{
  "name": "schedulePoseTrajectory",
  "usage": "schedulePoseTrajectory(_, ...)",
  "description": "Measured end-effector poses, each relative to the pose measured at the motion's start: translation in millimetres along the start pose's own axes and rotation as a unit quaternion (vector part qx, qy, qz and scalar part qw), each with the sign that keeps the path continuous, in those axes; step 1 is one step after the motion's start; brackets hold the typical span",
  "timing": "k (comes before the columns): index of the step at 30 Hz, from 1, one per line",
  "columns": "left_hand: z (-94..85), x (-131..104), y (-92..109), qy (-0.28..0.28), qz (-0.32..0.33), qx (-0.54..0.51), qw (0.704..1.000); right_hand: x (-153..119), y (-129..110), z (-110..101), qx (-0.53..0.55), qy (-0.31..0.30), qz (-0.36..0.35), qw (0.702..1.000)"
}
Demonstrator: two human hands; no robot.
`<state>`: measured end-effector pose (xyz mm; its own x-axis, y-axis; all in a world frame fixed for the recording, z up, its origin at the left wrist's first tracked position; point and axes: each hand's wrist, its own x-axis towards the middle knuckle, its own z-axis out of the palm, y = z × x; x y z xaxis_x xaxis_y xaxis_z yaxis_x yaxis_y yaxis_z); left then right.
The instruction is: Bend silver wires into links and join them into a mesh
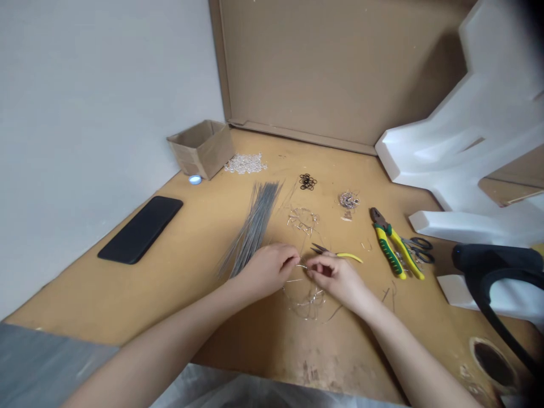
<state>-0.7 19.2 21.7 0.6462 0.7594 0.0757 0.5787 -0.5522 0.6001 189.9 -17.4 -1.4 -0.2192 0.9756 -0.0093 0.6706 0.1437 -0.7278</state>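
Right where both hands meet, the fingertips of the left hand (272, 263) and the right hand (335, 277) are pinched close, with a thin wire (301, 266) gripped between them above the middle of the table (140, 300). By my reckoning that piece is mid-work, its joining not finished. Just below the fingers is a wire loop (308, 303) hung with shiny bits; whether it is tied to the held wire I can't tell.

Needle-nose pliers (349, 257) lie by the right hand, gripped by neither. Beyond the fingers sits another wire ring (303, 221) with bits around it, to my eye further along. Left of it, a thick bundle of straight wires (259, 212) suggests plenty remains unused. Further out are loose black rings (307, 182), a silvery tangle (349, 200) and a heap of clear pieces (246, 164) beside a cardboard box (204, 150); the black rings and clear pieces look like unused stock. Off right, combination pliers (391, 243) lie beside scissors (420, 249).
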Motion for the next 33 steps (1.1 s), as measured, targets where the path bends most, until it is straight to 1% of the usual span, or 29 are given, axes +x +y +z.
schedulePoseTrajectory(5,2.1,-1,2,0.004,-0.007,-0.009,1.000,2,1,0,0.042,0.010,0.010,0.999)
schedulePoseTrajectory(11,6.2,0,2,0.010,-0.015,0.006,1.000,4,-3,1,0.025,0.019,0.008,0.999)
schedulePoseTrajectory(17,11.2,-1,3,0.007,-0.019,0.047,0.999,4,2,3,0.019,0.023,0.025,0.999)
schedulePoseTrajectory(23,11.7,-3,5,0.018,-0.025,0.069,0.997,2,3,5,-0.016,0.034,0.032,0.999)
schedulePoseTrajectory(26,9.4,-3,6,0.018,-0.033,0.057,0.998,1,-1,4,-0.029,0.029,0.024,0.999)
schedulePoseTrajectory(29,7.3,-1,7,0.014,-0.055,0.024,0.998,2,-5,3,-0.042,0.026,0.012,0.999)
schedulePoseTrajectory(33,6.6,1,5,-0.022,-0.070,-0.038,0.997,1,-9,4,-0.051,0.020,-0.012,0.998)
